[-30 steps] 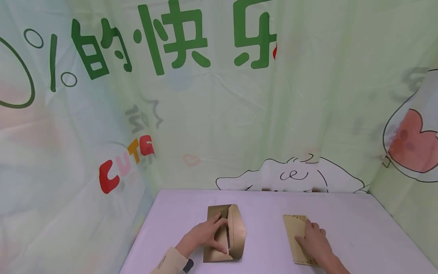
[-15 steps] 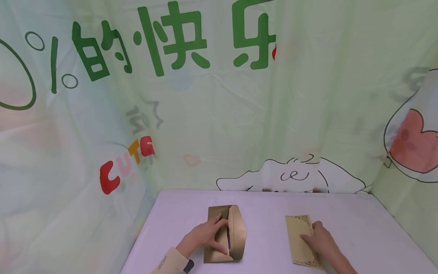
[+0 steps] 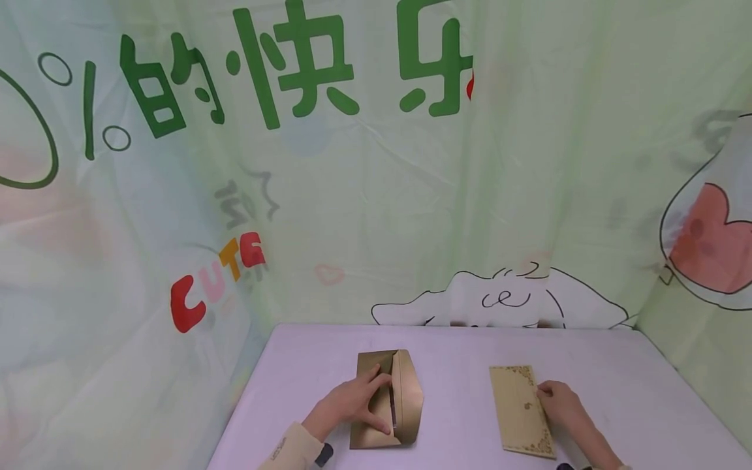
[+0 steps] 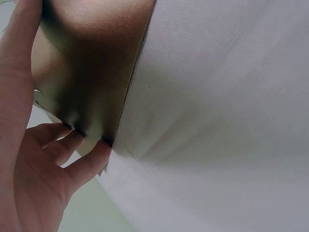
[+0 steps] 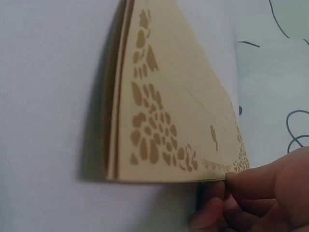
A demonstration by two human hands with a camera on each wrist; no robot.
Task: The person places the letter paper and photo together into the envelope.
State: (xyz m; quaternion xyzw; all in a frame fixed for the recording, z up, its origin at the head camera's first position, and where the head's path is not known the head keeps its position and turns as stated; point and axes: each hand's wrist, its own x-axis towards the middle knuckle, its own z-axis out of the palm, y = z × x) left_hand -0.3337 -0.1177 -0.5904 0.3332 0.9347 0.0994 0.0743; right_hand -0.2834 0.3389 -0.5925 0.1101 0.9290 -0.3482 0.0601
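Note:
A gold envelope (image 3: 408, 398) lies on the left part of the table with its pointed flap folded out to the right. My left hand (image 3: 355, 399) rests across it, fingers and thumb spread; in the left wrist view the fingertips (image 4: 100, 147) press on its surface near an edge. To the right is a tan card (image 3: 517, 408) with brown floral cut-outs in its corners and a small mark near the middle. At its right edge my right hand (image 3: 561, 405) pinches it between thumb and fingers. The right wrist view shows that the card (image 5: 188, 116) is folded, with several layers along one side.
A pale lilac cloth covers the table (image 3: 455, 365). Behind it and on both sides hang printed curtains (image 3: 364, 215) with green characters and cartoon drawings.
My right hand has slid from the card's face to its right edge and now pinches it there. The card has shifted very slightly. My left hand and the envelope stay put.

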